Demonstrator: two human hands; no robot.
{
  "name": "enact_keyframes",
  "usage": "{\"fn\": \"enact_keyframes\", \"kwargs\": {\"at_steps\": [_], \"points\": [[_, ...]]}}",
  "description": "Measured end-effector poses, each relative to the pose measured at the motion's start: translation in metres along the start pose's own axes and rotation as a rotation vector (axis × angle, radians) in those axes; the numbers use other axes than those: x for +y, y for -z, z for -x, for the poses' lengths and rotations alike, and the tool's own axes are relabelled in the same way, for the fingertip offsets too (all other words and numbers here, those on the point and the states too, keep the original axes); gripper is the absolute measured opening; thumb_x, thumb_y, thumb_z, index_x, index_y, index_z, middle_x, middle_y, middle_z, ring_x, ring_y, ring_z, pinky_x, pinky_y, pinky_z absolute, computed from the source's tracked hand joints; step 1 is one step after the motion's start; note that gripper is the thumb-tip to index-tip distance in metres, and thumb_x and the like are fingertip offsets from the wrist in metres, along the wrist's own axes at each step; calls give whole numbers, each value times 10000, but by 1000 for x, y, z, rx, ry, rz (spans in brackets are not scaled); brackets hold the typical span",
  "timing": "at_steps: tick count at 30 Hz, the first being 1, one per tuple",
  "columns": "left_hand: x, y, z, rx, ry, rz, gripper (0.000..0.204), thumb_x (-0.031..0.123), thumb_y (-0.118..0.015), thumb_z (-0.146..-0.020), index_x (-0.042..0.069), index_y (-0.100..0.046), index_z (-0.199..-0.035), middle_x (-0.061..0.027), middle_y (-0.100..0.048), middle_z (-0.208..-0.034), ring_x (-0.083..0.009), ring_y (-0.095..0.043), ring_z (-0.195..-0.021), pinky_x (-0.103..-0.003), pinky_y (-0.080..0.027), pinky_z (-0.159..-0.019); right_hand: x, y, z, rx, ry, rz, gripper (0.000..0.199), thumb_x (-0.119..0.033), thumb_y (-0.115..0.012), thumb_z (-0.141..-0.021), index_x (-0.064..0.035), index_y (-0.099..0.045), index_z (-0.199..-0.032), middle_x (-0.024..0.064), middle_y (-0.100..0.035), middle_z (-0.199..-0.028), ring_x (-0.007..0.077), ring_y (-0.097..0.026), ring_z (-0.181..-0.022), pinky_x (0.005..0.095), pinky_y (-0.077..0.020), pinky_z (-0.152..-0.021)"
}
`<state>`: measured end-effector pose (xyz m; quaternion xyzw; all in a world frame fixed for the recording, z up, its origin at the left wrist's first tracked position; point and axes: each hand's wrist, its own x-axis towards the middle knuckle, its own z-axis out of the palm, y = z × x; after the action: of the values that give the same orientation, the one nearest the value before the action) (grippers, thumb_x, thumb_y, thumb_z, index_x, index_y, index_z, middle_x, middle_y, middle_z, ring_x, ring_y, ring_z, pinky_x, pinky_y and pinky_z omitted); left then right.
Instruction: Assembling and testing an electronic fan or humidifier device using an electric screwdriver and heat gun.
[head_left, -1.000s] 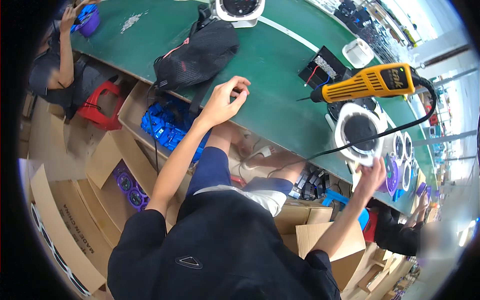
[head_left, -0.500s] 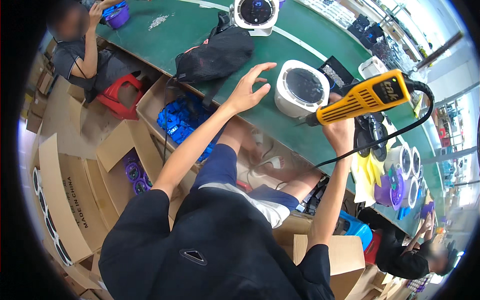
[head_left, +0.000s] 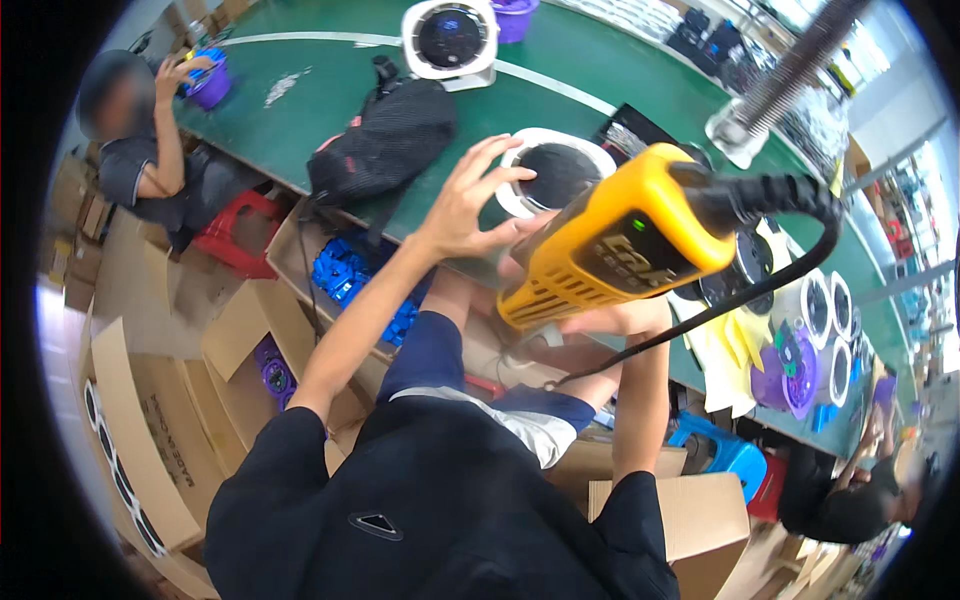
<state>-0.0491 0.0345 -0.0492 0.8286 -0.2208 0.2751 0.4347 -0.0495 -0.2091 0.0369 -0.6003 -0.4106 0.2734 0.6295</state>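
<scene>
A white appliance with a round black top (head_left: 558,176) stands on the green table in front of me. My left hand (head_left: 462,208) is at its left side, fingers spread and fingertips over its rim; I cannot tell how firmly they touch. My right hand (head_left: 640,318) grips a yellow electric screwdriver (head_left: 610,240) with a black cable. The tool is raised close to my view and covers part of the appliance and most of the right hand's fingers. Its tip is hidden.
A black bag (head_left: 385,138) and a second white appliance (head_left: 450,38) are farther back on the table. Yellow sheets (head_left: 735,350) and white and purple round units (head_left: 785,370) sit at right. Open cartons (head_left: 665,510) surround me. Co-workers sit at both sides.
The screwdriver has swung leftward and nearer to my view, its body now tilted up. My left hand has come up to the appliance's rim. The whole view has shifted a little.
</scene>
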Motion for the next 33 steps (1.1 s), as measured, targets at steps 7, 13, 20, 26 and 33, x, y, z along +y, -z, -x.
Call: {"fn": "enact_keyframes", "kwargs": {"at_steps": [7,13,20,26,33], "points": [[20,1,-67,-415,-105,-413,665,489,-714,-768,120,-566,-1301,-179,-472,-1408,-351,-394,-1363,-462,-279,-1164,34,61,69,658,-162,900,390,-99,-706,-801,1,-611,-1165,176,-620,-1157,332,-585,-1119,388,-463,-954],[9,6,-96,-651,-152,-246,679,281,-791,-732,84,-549,-1336,-140,-445,-1444,-334,-413,-1305,-415,-357,-1108,83,66,122,691,-250,1382,322,-100,-677,-839,-12,-579,-1133,159,-572,-1071,363,-555,-996,429,-464,-864],[-4,6,-84,-565,-319,-166,648,235,-779,-730,114,-550,-1324,-141,-471,-1407,-356,-445,-1230,-431,-375,-1074,104,71,124,805,-177,1513,191,-93,-633,-904,-1,-591,-1066,176,-569,-1040,376,-568,-1000,441,-475,-815],[-9,3,-75,-463,-308,-190,618,414,-749,-734,127,-592,-1258,-148,-528,-1325,-353,-460,-1214,-451,-390,-1057,93,61,117,960,-163,1265,258,-92,-562,-973,-18,-557,-1220,181,-629,-792,340,-621,-688,380,-501,-657],[-9,6,-77,-470,-289,-175,626,414,-750,-726,154,-594,-1274,-150,-518,-1350,-346,-456,-1231,-451,-380,-1077,0,43,56,271,-164,1144,338,-108,-595,-928,-124,-630,-1264,199,-671,-850,367,-668,-766,402,-518,-661]]}}
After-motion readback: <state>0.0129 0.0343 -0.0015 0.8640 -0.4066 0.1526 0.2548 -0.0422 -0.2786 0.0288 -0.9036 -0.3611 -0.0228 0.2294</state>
